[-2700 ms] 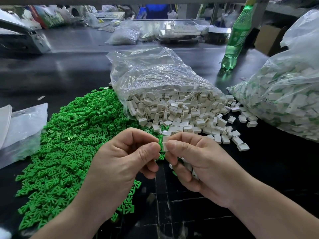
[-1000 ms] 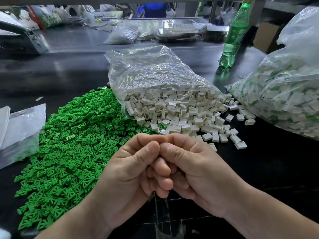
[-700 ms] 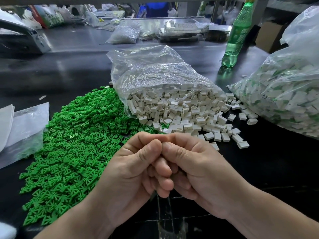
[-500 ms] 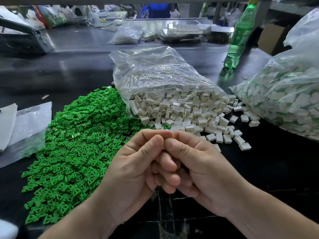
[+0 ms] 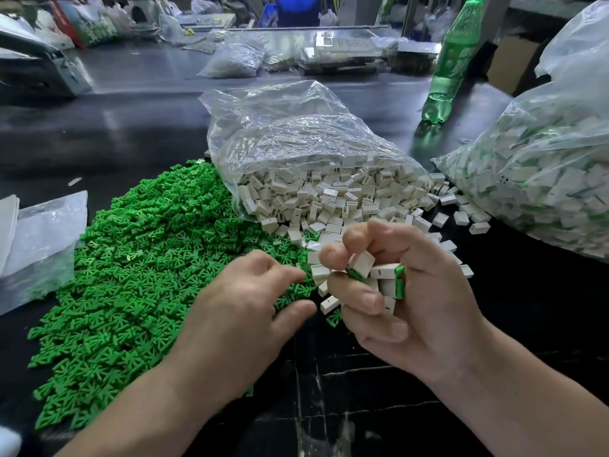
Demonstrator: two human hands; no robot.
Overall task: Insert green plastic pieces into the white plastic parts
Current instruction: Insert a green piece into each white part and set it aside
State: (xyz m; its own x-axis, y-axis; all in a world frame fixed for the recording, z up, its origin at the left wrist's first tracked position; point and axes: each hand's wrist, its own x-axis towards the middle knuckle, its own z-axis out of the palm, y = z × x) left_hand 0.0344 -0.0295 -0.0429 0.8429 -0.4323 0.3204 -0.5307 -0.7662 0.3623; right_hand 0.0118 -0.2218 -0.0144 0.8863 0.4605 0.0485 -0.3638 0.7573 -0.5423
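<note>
Right now your right hand (image 5: 421,291) curls round a small clutch of filled parts (image 5: 385,275) just right of centre frame. They are white shells with a green edge showing at one end, and your fingers and thumb are closed about them. Your left hand (image 5: 237,311) lies palm down at lower centre with its fingers loosely spread. Its tips touch the near edge of the green pieces (image 5: 138,258), which are heaped loose across the left half. Whether one is already under a fingertip I cannot tell.

Both kinds look like light, stiff moulded plastic, smooth and quick to slip. The green ones have thin ribs that will likely snag on their neighbours, so lift one clear by its broad end. Hold a white part by its flat sides with the slot facing out.

A clear bag (image 5: 290,133) lies on its side at centre, and white parts (image 5: 329,199) spill from its mouth onto the dark counter (image 5: 131,127). A larger bag (image 5: 543,166) at the right edge holds white parts with green showing, probably finished ones. A flat plastic bag (image 5: 43,232) lies at the left edge, and I cannot make out what it holds. A green bottle (image 5: 451,61) stands at upper right.
</note>
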